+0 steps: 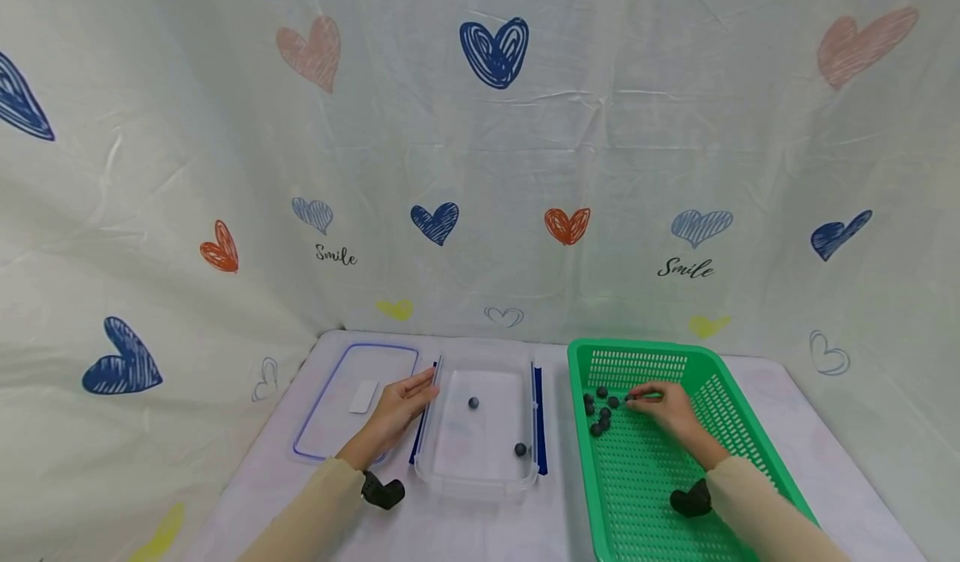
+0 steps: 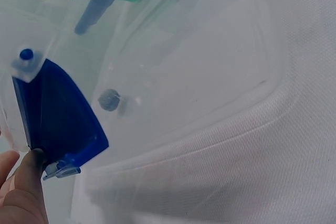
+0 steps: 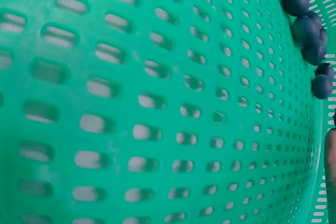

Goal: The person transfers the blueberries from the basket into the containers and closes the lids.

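My left hand [image 1: 395,416] rests against the left side of a clear plastic box [image 1: 474,485], its fingers fairly straight. In the left wrist view the fingertips touch the box's blue side latch [image 2: 60,116]. One blueberry [image 1: 473,403] lies toward the back of the box and another blueberry [image 1: 521,449] near its right wall. Inside the green basket [image 1: 630,495], my right hand [image 1: 670,412] pinches a small blueberry [image 1: 629,398] between thumb and fingertips, mostly hidden by them. Several loose blueberries [image 3: 307,30] lie along the basket's left side, just beside that hand.
A clear lid with a blue rim [image 1: 318,403] lies left of the box, with a white rectangle [image 1: 363,397] on it. Another blue latch [image 1: 540,420] hangs open on the box's right side. Behind the table hangs a white curtain [image 1: 510,153] printed with hearts.
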`<state>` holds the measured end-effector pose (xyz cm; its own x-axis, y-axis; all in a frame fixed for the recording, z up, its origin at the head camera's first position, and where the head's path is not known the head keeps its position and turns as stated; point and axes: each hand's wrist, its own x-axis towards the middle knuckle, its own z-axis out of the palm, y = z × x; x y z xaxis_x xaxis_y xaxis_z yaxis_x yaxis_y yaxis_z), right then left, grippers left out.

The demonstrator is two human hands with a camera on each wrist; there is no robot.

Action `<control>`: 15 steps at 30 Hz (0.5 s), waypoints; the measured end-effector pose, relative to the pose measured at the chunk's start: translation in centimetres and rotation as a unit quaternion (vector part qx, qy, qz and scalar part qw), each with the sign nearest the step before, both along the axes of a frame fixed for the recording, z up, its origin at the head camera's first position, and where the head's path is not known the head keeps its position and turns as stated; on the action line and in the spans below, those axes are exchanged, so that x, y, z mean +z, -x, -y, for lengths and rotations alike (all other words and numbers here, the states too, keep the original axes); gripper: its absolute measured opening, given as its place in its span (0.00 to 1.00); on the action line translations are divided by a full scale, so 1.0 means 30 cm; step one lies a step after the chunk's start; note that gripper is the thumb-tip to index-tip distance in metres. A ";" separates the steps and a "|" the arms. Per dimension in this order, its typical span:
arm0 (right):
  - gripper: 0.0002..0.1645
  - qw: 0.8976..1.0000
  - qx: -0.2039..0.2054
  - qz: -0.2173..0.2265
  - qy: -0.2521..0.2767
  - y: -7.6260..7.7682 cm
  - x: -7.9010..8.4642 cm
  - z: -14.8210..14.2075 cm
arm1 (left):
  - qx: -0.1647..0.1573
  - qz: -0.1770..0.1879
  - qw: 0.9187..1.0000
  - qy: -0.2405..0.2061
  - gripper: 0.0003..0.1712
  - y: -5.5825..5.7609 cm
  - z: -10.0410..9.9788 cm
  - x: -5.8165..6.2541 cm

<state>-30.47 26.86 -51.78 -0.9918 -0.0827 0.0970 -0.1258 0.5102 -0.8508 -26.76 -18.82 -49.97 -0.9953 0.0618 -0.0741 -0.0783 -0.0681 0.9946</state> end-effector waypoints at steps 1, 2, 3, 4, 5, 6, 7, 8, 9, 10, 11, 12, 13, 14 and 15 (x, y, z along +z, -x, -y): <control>0.15 1.000 -0.002 0.000 0.002 0.000 0.003 -0.001 | -0.002 0.000 1.000 0.000 0.30 -0.004 0.000 0.007; 0.15 1.000 -0.003 0.001 0.003 0.000 0.006 -0.002 | -0.006 0.002 1.000 -0.002 0.30 -0.009 -0.001 0.016; 0.15 1.000 -0.003 0.000 0.003 0.000 0.010 -0.003 | -0.010 0.001 1.000 -0.003 0.30 -0.015 -0.002 0.026; 0.16 1.000 -0.005 -0.001 0.002 -0.001 0.014 -0.003 | -0.014 0.001 1.000 -0.004 0.30 -0.021 -0.004 0.037; 0.16 1.000 -0.008 0.000 0.001 -0.002 0.019 -0.004 | -0.017 0.001 1.000 -0.004 0.30 -0.027 -0.005 0.047; 0.15 1.000 -0.011 0.000 0.001 -0.002 0.024 -0.006 | -0.019 0.001 1.000 -0.006 0.30 -0.034 -0.007 0.058; 0.16 1.000 -0.012 0.001 0.000 -0.001 0.029 -0.008 | -0.021 -0.003 1.000 -0.004 0.30 -0.038 -0.009 0.064; 0.16 1.000 -0.012 0.000 0.000 -0.001 0.033 -0.010 | -0.022 -0.005 1.000 -0.004 0.30 -0.042 -0.010 0.069; 0.16 1.000 -0.013 0.000 0.000 -0.003 0.039 -0.011 | -0.024 -0.005 1.000 -0.003 0.30 -0.045 -0.011 0.074; 0.16 1.000 -0.015 0.001 -0.001 -0.004 0.044 -0.012 | -0.024 -0.005 1.000 -0.002 0.30 -0.045 -0.011 0.074; 0.16 1.000 -0.017 0.003 -0.002 -0.004 0.049 -0.014 | -0.024 -0.006 1.000 -0.002 0.30 -0.042 -0.010 0.069; 0.16 1.000 -0.017 0.003 -0.001 -0.006 0.054 -0.015 | -0.024 -0.006 1.000 -0.004 0.30 -0.037 -0.008 0.060; 0.17 1.000 -0.017 0.004 -0.001 -0.008 0.060 -0.015 | -0.021 -0.006 1.000 -0.004 0.30 -0.030 -0.006 0.048; 0.17 1.000 -0.016 0.004 -0.001 -0.011 0.065 -0.014 | -0.019 -0.002 1.000 -0.005 0.30 -0.024 -0.005 0.039; 0.17 1.000 -0.016 0.007 0.000 -0.014 0.072 -0.013 | -0.016 -0.002 1.000 -0.004 0.31 -0.017 -0.003 0.027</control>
